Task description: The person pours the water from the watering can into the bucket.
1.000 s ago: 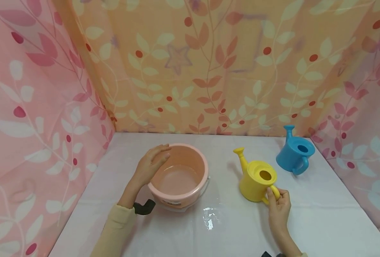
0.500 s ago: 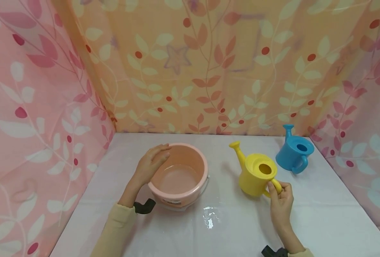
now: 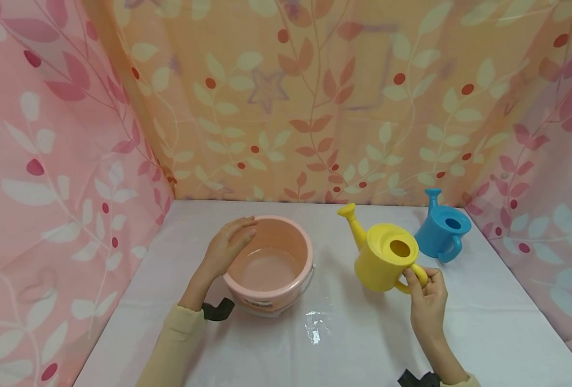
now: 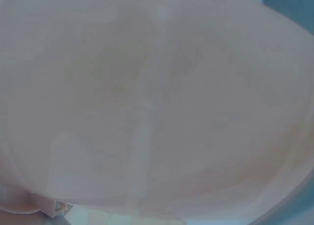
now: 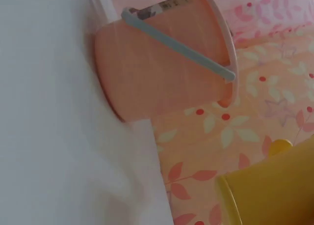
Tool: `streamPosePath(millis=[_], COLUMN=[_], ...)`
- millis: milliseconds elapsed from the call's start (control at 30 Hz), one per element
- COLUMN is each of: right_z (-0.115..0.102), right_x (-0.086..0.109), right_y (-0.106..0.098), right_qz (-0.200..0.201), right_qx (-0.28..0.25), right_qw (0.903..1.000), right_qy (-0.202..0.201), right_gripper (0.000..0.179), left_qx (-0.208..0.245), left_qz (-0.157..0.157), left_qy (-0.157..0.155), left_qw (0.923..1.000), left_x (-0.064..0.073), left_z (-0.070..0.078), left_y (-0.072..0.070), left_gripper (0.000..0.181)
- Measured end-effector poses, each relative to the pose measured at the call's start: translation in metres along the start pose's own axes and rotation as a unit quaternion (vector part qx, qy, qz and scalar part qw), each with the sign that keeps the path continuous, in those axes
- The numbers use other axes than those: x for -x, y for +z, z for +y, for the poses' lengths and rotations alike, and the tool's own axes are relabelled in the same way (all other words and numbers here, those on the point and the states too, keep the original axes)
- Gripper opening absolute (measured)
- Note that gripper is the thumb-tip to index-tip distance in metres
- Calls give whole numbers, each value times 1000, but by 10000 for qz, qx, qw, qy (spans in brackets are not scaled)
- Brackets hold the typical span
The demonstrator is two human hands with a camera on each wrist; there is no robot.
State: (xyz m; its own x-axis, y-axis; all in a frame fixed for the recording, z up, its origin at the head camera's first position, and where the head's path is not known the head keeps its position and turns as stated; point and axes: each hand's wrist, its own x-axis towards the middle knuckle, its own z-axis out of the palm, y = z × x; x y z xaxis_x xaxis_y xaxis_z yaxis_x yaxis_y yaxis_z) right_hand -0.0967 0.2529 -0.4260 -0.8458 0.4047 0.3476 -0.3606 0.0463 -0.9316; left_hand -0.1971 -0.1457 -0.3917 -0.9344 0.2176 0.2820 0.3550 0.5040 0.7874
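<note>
In the head view, a pink bucket [image 3: 269,293] with some clear liquid in its bottom stands left of centre. My left hand [image 3: 225,248] rests against its left rim, fingers and thumb fairly straight; the left wrist view is filled by the blurred bucket wall [image 4: 147,112]. On the right, my right hand [image 3: 426,301] holds a yellow watering can [image 3: 380,266] by its handle, thumb and fingers around it. The can is tilted slightly, spout up and to the left, and appears raised off the table. Part of it shows in the right wrist view.
A blue watering can [image 3: 436,236] stands at the back right, close behind the yellow one. Some wet, shiny patches [image 3: 316,328] lie on the white table [image 3: 344,349] in front of the bucket. Patterned cloth [image 3: 291,107] encloses the back and sides.
My right hand has lifted the yellow watering can slightly, and its spout has shifted left and upward. The left hand and the bucket have stayed in place.
</note>
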Motion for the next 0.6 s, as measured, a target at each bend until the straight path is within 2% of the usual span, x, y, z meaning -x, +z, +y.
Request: streamPosePath(millis=[167,300,600], right_z=[-10,-18,-35], right_x=[0,-1,-2], right_y=[2,4,10], right_qz=[-234,-417,-732], right_qx=[-80,48,254], right_qw=[9996,9988,9970], right_qy=[-157,-241,-40], right_gripper=[13,15,16], left_qx=[-50,-59,-63], left_qz=[4,18,-4], left_qy=[0,55,94], left_qw=[10000,10000,9999], left_x=[0,-1,-2], left_z=[0,-1,-3], left_y=[0,0,0], left_gripper=[43,43,43])
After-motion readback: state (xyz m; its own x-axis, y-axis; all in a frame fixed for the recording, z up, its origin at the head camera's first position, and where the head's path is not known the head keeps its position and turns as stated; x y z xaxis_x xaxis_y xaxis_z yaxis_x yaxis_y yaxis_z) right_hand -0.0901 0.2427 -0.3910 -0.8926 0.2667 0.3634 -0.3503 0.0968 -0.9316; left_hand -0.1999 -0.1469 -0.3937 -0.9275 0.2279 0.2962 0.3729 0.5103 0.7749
